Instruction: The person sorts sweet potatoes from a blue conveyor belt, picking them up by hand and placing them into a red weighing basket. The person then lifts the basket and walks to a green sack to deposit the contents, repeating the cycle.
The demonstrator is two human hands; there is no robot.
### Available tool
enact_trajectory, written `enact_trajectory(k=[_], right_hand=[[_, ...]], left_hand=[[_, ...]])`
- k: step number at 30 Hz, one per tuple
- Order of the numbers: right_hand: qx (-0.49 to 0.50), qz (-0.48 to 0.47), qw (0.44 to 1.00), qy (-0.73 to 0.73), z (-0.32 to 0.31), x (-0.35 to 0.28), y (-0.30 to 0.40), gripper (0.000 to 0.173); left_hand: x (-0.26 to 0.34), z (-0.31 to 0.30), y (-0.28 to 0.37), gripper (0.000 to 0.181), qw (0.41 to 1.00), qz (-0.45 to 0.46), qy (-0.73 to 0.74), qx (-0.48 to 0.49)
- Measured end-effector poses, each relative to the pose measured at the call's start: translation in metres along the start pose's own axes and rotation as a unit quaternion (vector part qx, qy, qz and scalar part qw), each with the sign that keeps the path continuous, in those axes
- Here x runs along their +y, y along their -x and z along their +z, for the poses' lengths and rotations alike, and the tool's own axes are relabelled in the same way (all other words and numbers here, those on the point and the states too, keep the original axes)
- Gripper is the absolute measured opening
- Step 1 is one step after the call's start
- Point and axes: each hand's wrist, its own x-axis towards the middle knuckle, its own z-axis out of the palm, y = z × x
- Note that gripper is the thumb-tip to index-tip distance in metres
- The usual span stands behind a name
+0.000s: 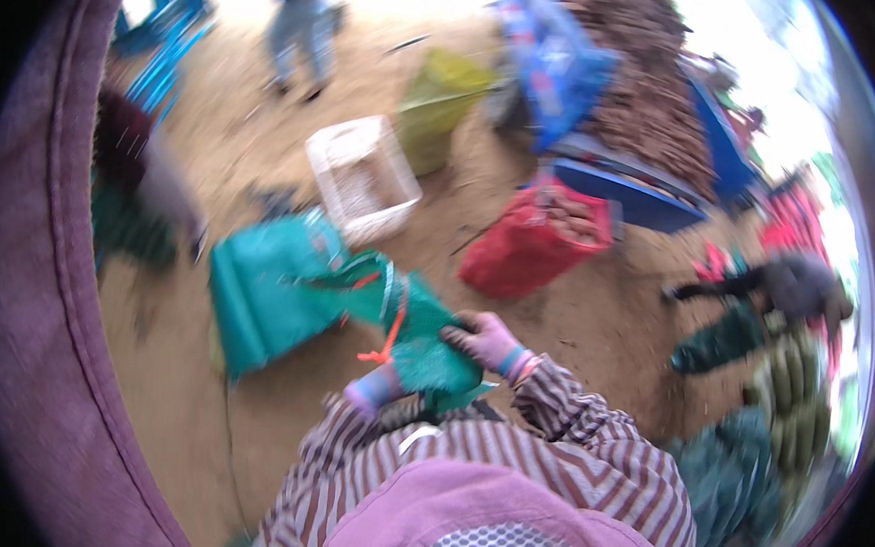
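A green mesh bag [433,341] with an orange-red drawstring [395,331] lies across both my hands in front of my body. My right hand [487,342], in a purple glove with dark fingertips, grips the bag's right edge. The cuff and wrist of my left hand [376,390] show at the bag's lower left; its fingers are hidden behind or inside the mesh. The far end of the bag reaches a teal-green sheet or sack [275,294] at the left. The picture is blurred.
A white plastic crate [364,179], a yellow bag [440,108] and a red sack of root vegetables [537,238] stand ahead. Behind is a blue truck bed [626,198] heaped with produce. People are at left, top and right; filled green sacks [791,393] lie right.
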Motion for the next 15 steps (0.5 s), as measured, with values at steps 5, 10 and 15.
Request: enact_trajectory(k=[5, 10, 15], right_hand=[[0.064, -0.006, 0.987, 0.148, -0.043, 0.022, 0.057, 0.032], [0.113, -0.074, 0.929, 0.344, -0.071, 0.048, 0.103, 0.03], [0.188, -0.038, 0.914, 0.357, -0.115, 0.078, 0.154, 0.03]], left_hand=[[0.046, -0.017, -0.042, 0.091, 0.767, -0.246, 0.582, 0.111], [0.065, 0.003, -0.086, 0.097, 0.847, -0.36, 0.384, 0.079], [0.088, 0.049, -0.154, 0.077, 0.891, -0.37, 0.263, 0.001]])
